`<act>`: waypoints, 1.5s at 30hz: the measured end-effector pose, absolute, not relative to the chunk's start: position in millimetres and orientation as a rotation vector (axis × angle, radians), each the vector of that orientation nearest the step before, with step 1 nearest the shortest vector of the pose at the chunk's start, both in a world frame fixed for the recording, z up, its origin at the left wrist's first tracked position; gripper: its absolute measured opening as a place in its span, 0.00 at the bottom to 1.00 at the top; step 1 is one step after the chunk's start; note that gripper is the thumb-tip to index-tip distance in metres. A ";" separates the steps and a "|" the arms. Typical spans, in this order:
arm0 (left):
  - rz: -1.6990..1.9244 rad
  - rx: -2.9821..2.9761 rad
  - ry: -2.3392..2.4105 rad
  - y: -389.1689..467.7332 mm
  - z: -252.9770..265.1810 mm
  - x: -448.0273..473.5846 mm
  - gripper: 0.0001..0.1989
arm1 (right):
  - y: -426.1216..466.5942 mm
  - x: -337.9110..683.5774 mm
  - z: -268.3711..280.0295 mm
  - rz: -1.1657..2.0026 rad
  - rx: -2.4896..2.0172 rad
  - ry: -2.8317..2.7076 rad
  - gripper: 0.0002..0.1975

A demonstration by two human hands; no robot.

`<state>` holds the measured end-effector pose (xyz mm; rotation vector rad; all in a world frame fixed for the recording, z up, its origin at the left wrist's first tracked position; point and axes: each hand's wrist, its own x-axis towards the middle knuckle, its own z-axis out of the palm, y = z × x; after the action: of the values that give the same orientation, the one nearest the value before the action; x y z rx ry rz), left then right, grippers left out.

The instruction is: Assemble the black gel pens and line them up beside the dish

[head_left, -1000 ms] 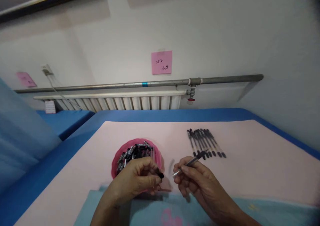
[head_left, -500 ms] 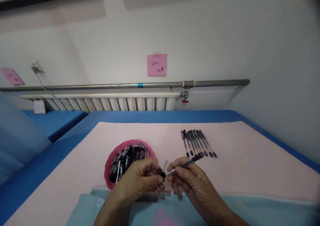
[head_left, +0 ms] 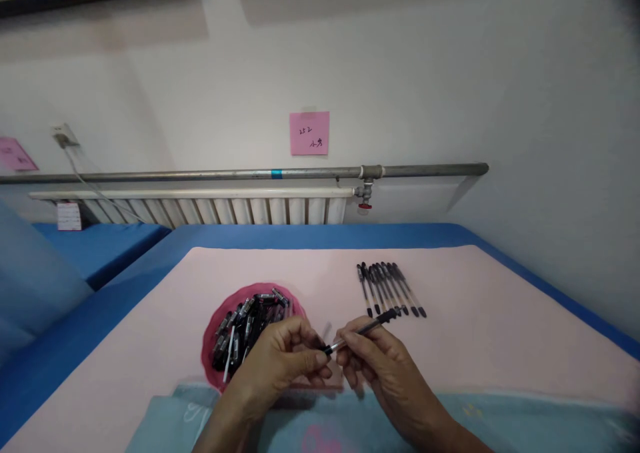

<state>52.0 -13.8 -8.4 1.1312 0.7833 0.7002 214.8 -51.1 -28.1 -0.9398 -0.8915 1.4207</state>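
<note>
A pen with a clear barrel and black ends slants up to the right between my hands. My right hand is closed around its barrel, thumb on top. With thumb and fingers, my left hand pinches the black piece at its lower left end; whether that piece is a separate cap, I cannot tell. Behind my left wrist, a pink basket holds many black pens, partly hidden by the hand. Beyond my right hand, several similar pens lie side by side in a row.
A pink sheet covers the blue-edged table. Light blue cloth lies along the near edge. Against the wall run a radiator and a metal pipe with a valve. A pink note hangs above.
The view has shifted slightly, moving the scene a little left. Both hands keep their hold, and the pen's lower end sits a touch closer into my left fingers.
</note>
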 end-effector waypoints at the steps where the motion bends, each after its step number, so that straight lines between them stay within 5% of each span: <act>1: 0.731 1.147 0.791 -13.3 -10.4 54.0 0.13 | -50.4 214.3 -28.9 1.403 -0.955 -0.870 0.12; 13: 0.606 0.980 0.773 -22.4 -8.1 66.2 0.24 | -52.3 210.6 -26.8 1.375 -0.959 -0.777 0.13; 19: 0.707 0.973 0.781 -20.1 -8.6 64.5 0.16 | -52.8 208.9 -26.9 1.396 -0.955 -0.751 0.14; 27: 0.595 0.936 0.786 -22.7 -10.7 67.2 0.23 | -51.5 210.8 -27.7 1.395 -0.932 -0.749 0.13; 45: 0.642 1.221 0.912 -17.9 -18.4 75.3 0.21 | -46.9 214.7 -28.7 1.483 -1.058 -0.531 0.15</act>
<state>75.3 -17.9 -18.4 1.2207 0.9125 0.6424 214.7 -46.9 -28.7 -1.0577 -0.5314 1.4833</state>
